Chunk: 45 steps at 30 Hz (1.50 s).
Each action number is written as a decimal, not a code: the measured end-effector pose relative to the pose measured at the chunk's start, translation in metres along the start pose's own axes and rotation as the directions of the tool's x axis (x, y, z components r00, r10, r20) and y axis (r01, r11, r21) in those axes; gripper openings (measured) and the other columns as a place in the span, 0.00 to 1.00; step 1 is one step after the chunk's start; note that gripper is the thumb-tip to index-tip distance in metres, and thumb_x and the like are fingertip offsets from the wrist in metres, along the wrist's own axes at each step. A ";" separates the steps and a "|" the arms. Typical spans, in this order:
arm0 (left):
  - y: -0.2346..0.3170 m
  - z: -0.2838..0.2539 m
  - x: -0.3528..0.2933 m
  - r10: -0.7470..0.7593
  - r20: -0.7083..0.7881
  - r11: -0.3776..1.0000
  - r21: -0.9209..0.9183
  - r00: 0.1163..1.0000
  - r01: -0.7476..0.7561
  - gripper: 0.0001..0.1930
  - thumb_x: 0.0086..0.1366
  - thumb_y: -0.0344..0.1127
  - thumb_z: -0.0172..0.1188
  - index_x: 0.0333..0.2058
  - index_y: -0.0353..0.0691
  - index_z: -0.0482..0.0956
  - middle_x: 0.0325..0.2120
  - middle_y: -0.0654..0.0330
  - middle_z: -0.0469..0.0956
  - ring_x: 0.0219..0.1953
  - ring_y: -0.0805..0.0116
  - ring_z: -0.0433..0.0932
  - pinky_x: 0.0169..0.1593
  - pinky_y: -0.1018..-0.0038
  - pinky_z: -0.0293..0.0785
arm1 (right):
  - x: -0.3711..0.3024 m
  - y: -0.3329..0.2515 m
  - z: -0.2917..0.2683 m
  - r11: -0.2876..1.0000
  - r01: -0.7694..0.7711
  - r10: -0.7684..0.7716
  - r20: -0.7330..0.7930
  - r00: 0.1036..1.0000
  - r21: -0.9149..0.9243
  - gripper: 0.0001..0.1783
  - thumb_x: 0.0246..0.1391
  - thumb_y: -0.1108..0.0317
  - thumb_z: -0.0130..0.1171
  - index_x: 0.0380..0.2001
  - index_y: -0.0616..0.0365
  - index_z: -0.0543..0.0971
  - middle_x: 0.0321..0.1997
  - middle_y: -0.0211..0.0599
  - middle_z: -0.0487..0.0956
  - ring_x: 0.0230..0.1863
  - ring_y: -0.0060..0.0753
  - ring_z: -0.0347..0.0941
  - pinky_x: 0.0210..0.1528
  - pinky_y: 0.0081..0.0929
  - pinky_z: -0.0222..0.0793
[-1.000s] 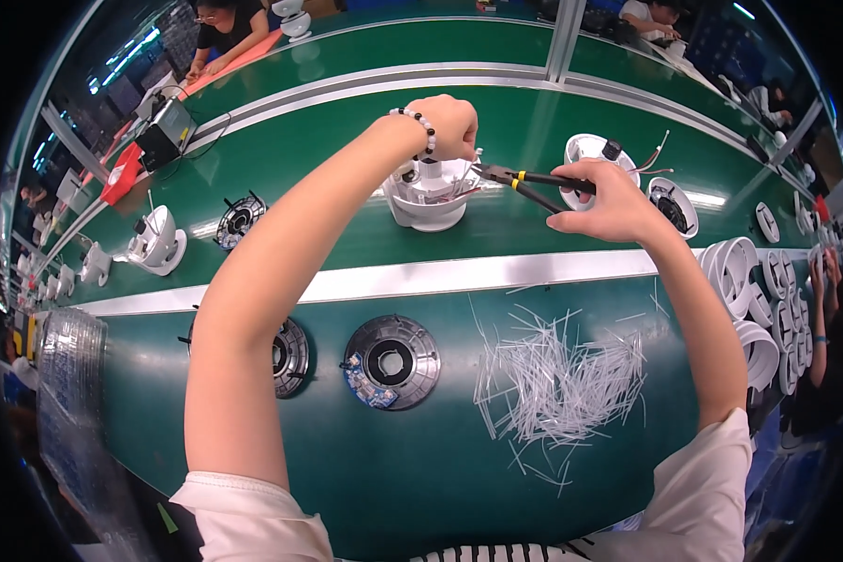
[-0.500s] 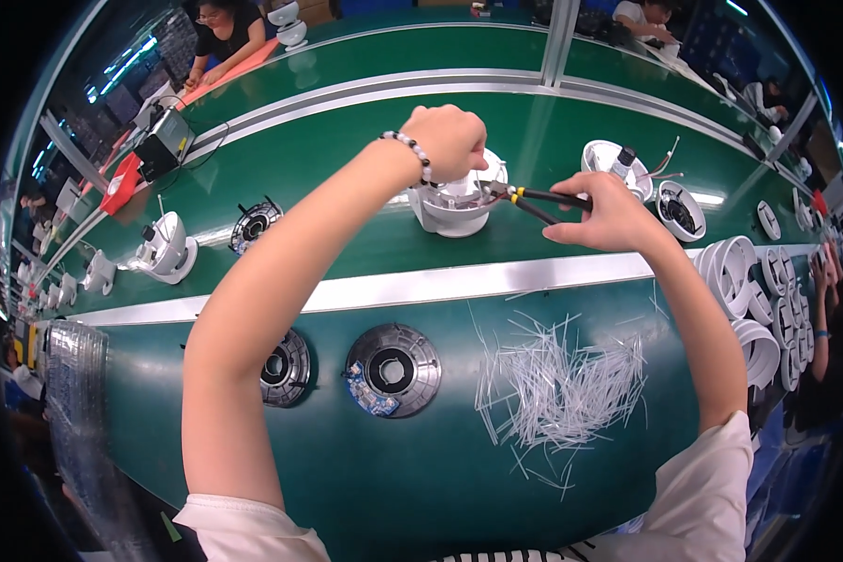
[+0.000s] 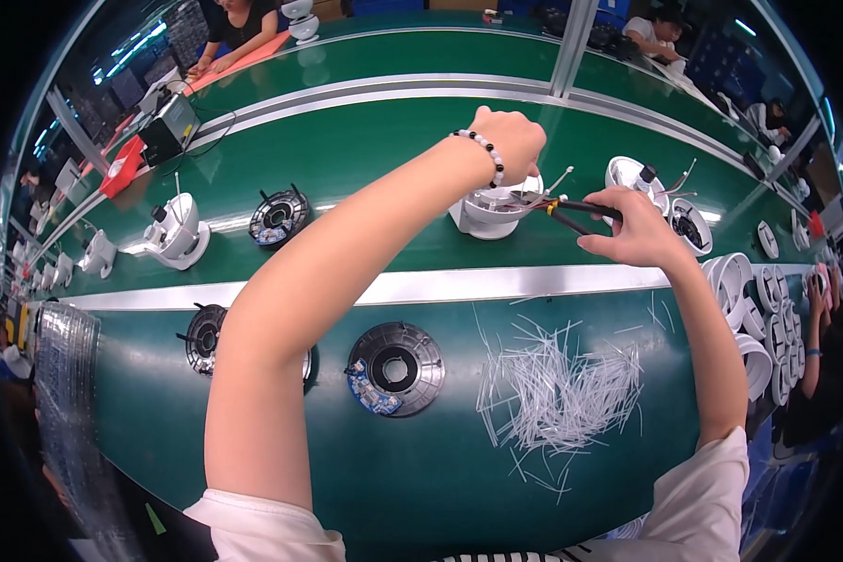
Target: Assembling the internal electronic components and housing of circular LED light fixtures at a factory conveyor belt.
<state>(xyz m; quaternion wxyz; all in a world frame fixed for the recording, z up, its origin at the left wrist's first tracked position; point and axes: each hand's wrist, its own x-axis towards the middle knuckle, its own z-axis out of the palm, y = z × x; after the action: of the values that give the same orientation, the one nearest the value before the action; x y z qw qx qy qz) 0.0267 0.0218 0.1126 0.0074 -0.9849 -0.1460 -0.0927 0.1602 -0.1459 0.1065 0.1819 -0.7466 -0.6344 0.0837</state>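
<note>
A white rounded housing (image 3: 489,221) stands on the green belt in front of me, with thin wires (image 3: 530,200) coming out of its open top. My left hand (image 3: 512,142), with a beaded bracelet at the wrist, is closed over the housing's top; what its fingers grip is hidden. In my right hand (image 3: 635,230) are cutting pliers (image 3: 581,211) with black handles and yellow accents. The handles are spread somewhat, and the jaws are at the wires on the housing's right side. One white-tipped wire sticks up beside them.
On the bench lie a black disc (image 3: 420,361) with a blue circuit board and a pile of clear thin strips (image 3: 567,389). More white housings (image 3: 180,234) and a black ring part (image 3: 279,217) sit along the belt. White rings (image 3: 732,276) are stacked at right. People work beyond the rail.
Both hands, the pliers and the white housing have shifted right in the view. Other parts on the belt also appear farther right. The white-tipped wire now stands out to the housing's right.
</note>
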 end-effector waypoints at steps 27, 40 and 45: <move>-0.127 0.089 -0.170 -0.466 -0.038 0.884 -0.051 0.884 0.464 0.18 0.46 0.44 0.60 0.37 0.44 0.75 0.38 0.58 0.73 0.43 0.58 0.73 0.42 0.55 0.68 | -0.222 -0.009 0.037 -0.344 -0.107 -0.140 0.061 0.988 0.933 0.35 0.38 0.61 0.57 0.51 0.55 0.58 0.46 0.39 0.59 0.40 0.35 0.57 0.38 0.28 0.58; -0.089 0.008 -0.294 -0.519 -0.346 0.752 0.249 0.781 0.610 0.07 0.42 0.28 0.53 0.25 0.38 0.71 0.23 0.54 0.75 0.26 0.57 0.76 0.27 0.64 0.71 | -0.225 -0.027 0.073 -0.303 -0.216 -0.242 0.145 0.959 0.928 0.40 0.40 0.64 0.59 0.57 0.60 0.56 0.55 0.44 0.57 0.47 0.36 0.57 0.42 0.27 0.59; -0.079 -0.018 -0.406 -0.499 -0.567 0.674 0.222 0.655 0.705 0.06 0.45 0.25 0.51 0.26 0.38 0.68 0.22 0.56 0.72 0.25 0.58 0.74 0.28 0.67 0.70 | -0.227 -0.023 0.074 -0.325 -0.232 -0.299 0.133 0.945 0.917 0.39 0.41 0.63 0.57 0.56 0.63 0.55 0.57 0.44 0.55 0.49 0.35 0.56 0.44 0.27 0.59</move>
<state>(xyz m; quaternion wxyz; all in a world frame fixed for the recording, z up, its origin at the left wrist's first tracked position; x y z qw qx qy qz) -0.3809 -0.0194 0.0546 0.2233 -0.7969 -0.4829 -0.2862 0.0717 -0.3526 0.0233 0.6077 -0.2355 -0.3376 0.6791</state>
